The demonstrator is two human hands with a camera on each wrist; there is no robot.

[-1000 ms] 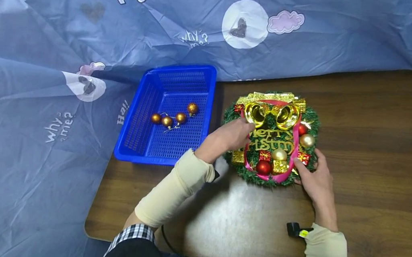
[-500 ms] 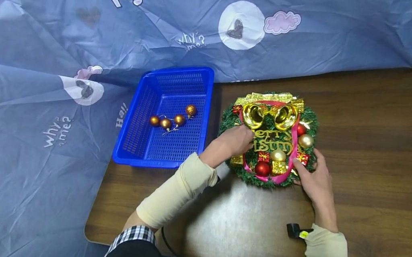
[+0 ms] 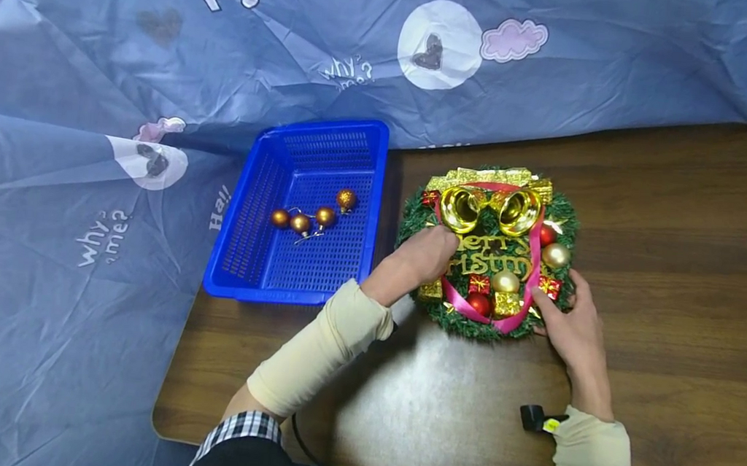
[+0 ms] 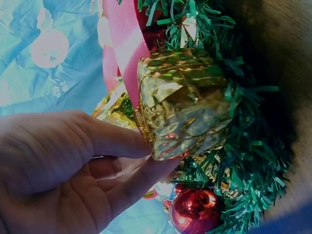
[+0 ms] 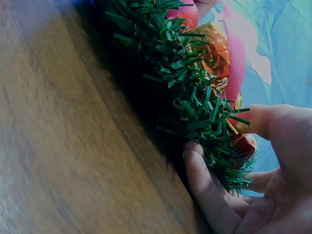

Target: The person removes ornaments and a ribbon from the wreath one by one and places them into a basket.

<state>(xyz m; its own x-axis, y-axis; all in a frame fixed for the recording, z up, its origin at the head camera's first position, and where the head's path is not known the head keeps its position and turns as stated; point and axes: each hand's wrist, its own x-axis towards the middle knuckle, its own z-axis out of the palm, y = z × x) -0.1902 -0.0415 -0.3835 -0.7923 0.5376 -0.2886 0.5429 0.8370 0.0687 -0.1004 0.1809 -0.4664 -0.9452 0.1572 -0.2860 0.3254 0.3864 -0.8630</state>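
Note:
A green tinsel wreath (image 3: 471, 330) lies flat on the table, carrying two gold bells (image 3: 520, 212), gold lettering (image 3: 492, 263), baubles and small gift boxes. Over its front loops a pink ribbon (image 3: 535, 253). My left hand (image 3: 426, 252) pinches the ribbon at the wreath's left side. In the left wrist view, thumb and fingers meet beside a gold gift box (image 4: 187, 100), which partly hides what lies between them. My right hand (image 3: 577, 326) grips the wreath's lower right edge. The right wrist view has its thumb above the tinsel (image 5: 204, 112) and fingers against the underside.
Left of the wreath stands a blue plastic basket (image 3: 276, 296) with several orange-gold baubles (image 3: 325, 217) inside. A patterned blue cloth (image 3: 338, 11) hangs behind the wooden table (image 3: 691, 302). A black device (image 3: 531, 418) sits by the right wrist.
The ribbon's lower left stretch has shifted up and right, now crossing the red bauble. My left hand has moved slightly; my right hand keeps its place on the wreath's edge.

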